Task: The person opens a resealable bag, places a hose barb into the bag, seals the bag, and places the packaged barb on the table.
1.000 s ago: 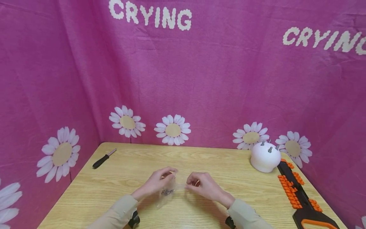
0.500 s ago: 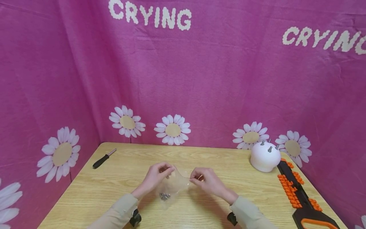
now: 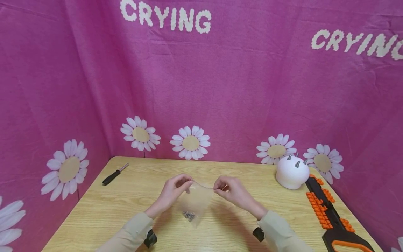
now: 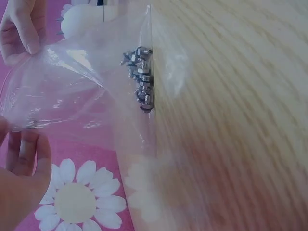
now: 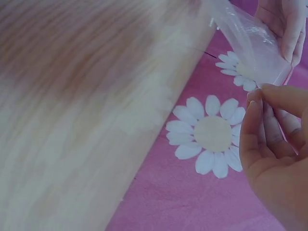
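Note:
Between my two hands hangs a clear plastic bag (image 3: pixel 196 199), its top edge stretched across. My left hand (image 3: pixel 173 191) pinches the bag's upper left corner, while my right hand (image 3: pixel 234 191) pinches the upper right corner between thumb and forefinger. Small metal bolts (image 4: pixel 140 79) lie bunched at the bottom of the bag; in the head view they form a grey cluster. In the right wrist view, the thumb and fingertips (image 5: pixel 255 96) meet on the bag's corner. The bag hangs a little above the wooden table (image 3: pixel 151 175).
A black-handled screwdriver (image 3: pixel 111 176) lies at the table's back left. At the back right stands a white rounded object (image 3: pixel 292 173) with several metal studs on top. Beside it a black and orange tool-like piece (image 3: pixel 327 206) lies along the right edge. Pink cloth hangs behind.
Both hands have risen, and the right hand has moved right, away from the left. The bag, crumpled earlier, now hangs spread out with the bolts at its bottom.

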Demonstrator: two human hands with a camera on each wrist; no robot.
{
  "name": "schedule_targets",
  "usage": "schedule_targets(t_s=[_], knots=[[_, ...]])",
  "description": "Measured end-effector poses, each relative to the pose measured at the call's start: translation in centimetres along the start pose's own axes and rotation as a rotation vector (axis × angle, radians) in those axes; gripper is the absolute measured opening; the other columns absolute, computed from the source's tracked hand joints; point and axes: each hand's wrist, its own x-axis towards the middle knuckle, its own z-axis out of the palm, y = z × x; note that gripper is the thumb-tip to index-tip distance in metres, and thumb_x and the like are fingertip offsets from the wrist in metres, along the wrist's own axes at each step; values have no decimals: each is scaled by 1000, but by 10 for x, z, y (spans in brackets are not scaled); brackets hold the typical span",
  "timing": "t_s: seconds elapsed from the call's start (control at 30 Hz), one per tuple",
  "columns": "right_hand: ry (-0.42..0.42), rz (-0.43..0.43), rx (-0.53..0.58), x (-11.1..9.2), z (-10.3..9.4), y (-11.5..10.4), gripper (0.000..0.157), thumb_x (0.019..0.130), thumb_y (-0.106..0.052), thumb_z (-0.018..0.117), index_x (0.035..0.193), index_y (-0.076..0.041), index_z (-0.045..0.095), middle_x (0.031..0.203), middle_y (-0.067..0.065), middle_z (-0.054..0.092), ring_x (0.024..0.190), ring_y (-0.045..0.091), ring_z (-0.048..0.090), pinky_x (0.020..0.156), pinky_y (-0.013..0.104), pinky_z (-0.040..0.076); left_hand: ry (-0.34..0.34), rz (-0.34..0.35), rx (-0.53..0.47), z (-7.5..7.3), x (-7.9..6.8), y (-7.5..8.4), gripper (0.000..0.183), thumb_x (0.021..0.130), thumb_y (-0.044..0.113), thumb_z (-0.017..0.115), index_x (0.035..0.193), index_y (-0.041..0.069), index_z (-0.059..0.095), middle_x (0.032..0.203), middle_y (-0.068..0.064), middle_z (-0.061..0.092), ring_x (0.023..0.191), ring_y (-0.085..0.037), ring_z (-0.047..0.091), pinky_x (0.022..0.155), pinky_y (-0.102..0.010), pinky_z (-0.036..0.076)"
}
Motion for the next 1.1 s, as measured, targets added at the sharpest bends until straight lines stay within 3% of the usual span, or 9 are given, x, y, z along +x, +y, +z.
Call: schedule_targets(t_s=[0.2, 0.5, 0.7, 0.93, 1.1], knots=[[40, -5, -20, 3, -11, -2, 10, 87, -1, 71, 88, -9, 66, 81, 3, 70, 74, 3, 63, 66, 22, 55, 25, 6, -18, 1, 0, 8, 14, 93, 19, 68, 100, 7, 71, 93, -16, 73, 80, -6, 68, 75, -19, 54], [126, -3, -27, 7, -20, -3, 16, 87, 0, 71, 99, -4, 62, 83, 5, 70, 74, 8, 65, 65, 21, 55, 66, -30, -28, 9, -1, 18, 8, 91, 15, 71, 96, 9, 71, 91, -12, 74, 79, -6, 68, 74, -19, 54], [143, 5, -53, 5, -23, -4, 5, 89, -8, 72, 92, -5, 68, 83, 3, 70, 72, 3, 60, 63, 21, 55, 52, -45, -57, 13, -4, 21, 11, 91, 16, 72, 98, 7, 71, 93, -13, 75, 81, -9, 69, 76, -18, 55], [140, 85, -15, 0, -22, -5, 5, 89, -15, 74, 87, -12, 70, 79, -1, 68, 70, -3, 55, 63, 20, 54, 95, -75, -61, 8, -3, 21, 11, 89, 17, 74, 97, 10, 73, 94, -10, 76, 82, -9, 69, 78, -18, 54], [160, 42, -15, -2, -20, -4, 5, 88, -13, 74, 86, -12, 70, 78, -1, 68, 70, -4, 56, 63, 21, 55, 94, -95, -72, 6, -2, 19, 12, 89, 17, 74, 98, 9, 74, 96, -11, 76, 84, -10, 70, 80, -16, 53]])
